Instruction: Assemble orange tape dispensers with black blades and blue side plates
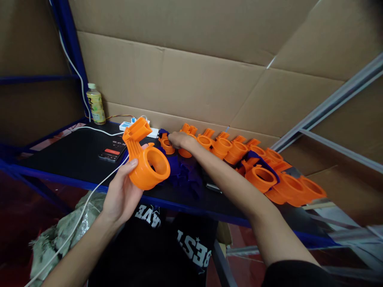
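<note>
My left hand (122, 191) is closed around a big orange plastic part (146, 159), a wide ring with a forked arm sticking up, held just above the near edge of the black shelf top (74, 151). My right hand (181, 140) reaches to the back of the shelf. Its fingers are curled on a smaller orange part (166, 144) at the left end of a row of orange parts (236, 151). Dark blue plastic pieces (185, 171) lie between my two hands.
A phone (112, 152) with a running timer lies on the shelf at the left, beside a white power strip (131, 125) and its cable (89, 129). A drink bottle (95, 104) stands at the back left. Cardboard (191, 79) walls the back. Grey metal rails (335, 99) run at the right.
</note>
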A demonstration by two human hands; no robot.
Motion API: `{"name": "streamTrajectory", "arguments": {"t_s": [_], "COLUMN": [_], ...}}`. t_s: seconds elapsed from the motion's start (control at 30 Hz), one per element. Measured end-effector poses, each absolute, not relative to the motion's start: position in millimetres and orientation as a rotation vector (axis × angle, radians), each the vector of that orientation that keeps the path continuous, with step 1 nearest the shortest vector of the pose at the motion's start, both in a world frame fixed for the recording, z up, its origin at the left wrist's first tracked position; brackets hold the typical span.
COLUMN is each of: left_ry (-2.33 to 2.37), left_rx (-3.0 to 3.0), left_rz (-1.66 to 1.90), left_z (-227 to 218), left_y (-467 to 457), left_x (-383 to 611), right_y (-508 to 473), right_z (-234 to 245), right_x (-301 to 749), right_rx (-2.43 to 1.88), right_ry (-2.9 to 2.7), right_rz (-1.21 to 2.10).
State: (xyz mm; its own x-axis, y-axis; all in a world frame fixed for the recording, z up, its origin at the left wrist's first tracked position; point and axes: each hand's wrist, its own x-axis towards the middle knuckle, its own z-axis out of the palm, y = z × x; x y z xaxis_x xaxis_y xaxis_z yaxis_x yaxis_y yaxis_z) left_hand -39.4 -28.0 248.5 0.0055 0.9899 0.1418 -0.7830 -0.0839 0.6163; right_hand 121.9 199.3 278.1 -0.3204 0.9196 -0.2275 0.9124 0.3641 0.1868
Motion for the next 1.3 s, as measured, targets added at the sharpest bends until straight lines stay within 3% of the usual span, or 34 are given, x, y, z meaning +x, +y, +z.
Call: {"name": "streamTrajectory", "arguments": {"t_s": [0.17,0.37,0.5,0.7,0.9,1.07,1.3], "left_ry": [0.414,0.438,0.505,0.527,0.408,0.569,0.714], "left_rx": [0.612,0.626,0.683,0.827,0.852,0.959,1.001], "left_rz": [1.516,1.471,1.330,1.129,1.199,1.158,1.168], "left_z": [243.3,240.1,237.4,234.1,226.0,222.6,221.1], "left_y": [-24.0,-21.2,-23.8,-29.4,-18.1,-19.3,-20.9], "left_x": [-41.2,-45.9,-42.6,-28.2,-14.2,-7.9,-8.0], "right_y": [199.5,171.6,104.2,24.4,11.4,3.9,19.9], "right_z": [284.3,328.6,348.0,323.7,289.5,284.3,272.5], "right_x": [123.4,140.3,147.0,155.0,172.5,191.0,288.0], "right_rx": [1.558,1.515,1.376,1.448,1.425,1.239,1.756], "right_ry": [2.367,2.703,3.116,3.264,3.390,3.493,3.023], "right_rz": [-0.043,-0.123,-0.484,-0.475,-0.749,-0.623,-0.232]}}
